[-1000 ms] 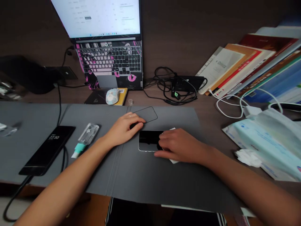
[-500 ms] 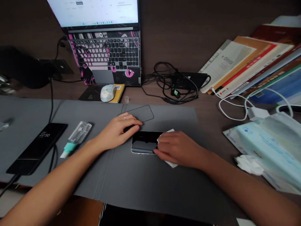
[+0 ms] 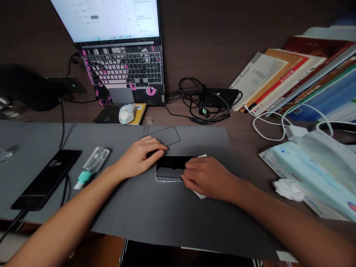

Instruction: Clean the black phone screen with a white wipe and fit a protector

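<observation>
A smartphone with a dark, glossy screen lies on the grey desk mat. My right hand presses a folded white wipe onto the phone's right part, fingers curled over it. At the phone's upper left corner rests my left hand, a ring on one finger. Its thumb and fingers are bent but apart; the thumb tip is at the phone's edge, and whether it presses on it I cannot tell. Just beyond that hand lies a clear screen protector with a black border, partly covered by the fingers.
To the left are a second phone, plugged in, and a clear spray bottle. A laptop, mouse and cable coil stand behind. On the right are books, a wipes pack and crumpled tissue.
The view has tilted and shifted slightly. My right hand has slid a little left on the phone with the wipe; my left hand has stayed at the phone's corner.
</observation>
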`<state>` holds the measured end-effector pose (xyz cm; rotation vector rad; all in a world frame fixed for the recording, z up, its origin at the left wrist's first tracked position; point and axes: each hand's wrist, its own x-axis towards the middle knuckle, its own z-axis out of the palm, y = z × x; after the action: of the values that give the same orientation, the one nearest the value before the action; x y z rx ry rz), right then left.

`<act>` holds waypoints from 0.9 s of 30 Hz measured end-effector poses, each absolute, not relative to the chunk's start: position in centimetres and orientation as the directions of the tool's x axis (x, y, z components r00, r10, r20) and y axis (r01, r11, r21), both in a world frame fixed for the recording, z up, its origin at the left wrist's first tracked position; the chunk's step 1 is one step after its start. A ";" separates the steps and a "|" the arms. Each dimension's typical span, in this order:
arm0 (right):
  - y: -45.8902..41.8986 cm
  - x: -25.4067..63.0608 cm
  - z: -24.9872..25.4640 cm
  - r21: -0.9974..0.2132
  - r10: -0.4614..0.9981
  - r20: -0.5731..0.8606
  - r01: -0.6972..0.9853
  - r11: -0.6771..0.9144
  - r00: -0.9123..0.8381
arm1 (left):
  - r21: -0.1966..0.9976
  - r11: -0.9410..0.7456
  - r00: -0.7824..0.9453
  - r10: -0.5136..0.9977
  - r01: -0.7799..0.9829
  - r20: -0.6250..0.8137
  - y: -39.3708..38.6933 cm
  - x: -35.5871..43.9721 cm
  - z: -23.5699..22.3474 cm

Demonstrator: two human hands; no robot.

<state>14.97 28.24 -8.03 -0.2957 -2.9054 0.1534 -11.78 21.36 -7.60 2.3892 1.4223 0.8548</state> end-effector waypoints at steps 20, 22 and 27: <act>27.9 15.6 -7.5 -0.075 0.020 0.235 0.003 0.997 -0.972 | 0.499 -0.534 0.430 0.845 0.683 0.317 21.1 -11.6 -7.1; 28.0 15.6 -7.6 -0.065 0.057 0.235 0.043 0.997 -0.970 | 0.492 -0.536 0.427 0.844 0.686 0.324 21.1 -11.7 -7.1; 27.6 15.7 -7.2 -0.001 0.016 0.317 0.016 1.000 -0.948 | 0.494 -0.524 0.405 0.851 0.694 0.333 21.2 -11.9 -7.2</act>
<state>15.68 27.57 -7.20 -0.0233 -2.8194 -0.0029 -11.86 21.18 -7.16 2.3879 1.3510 0.8103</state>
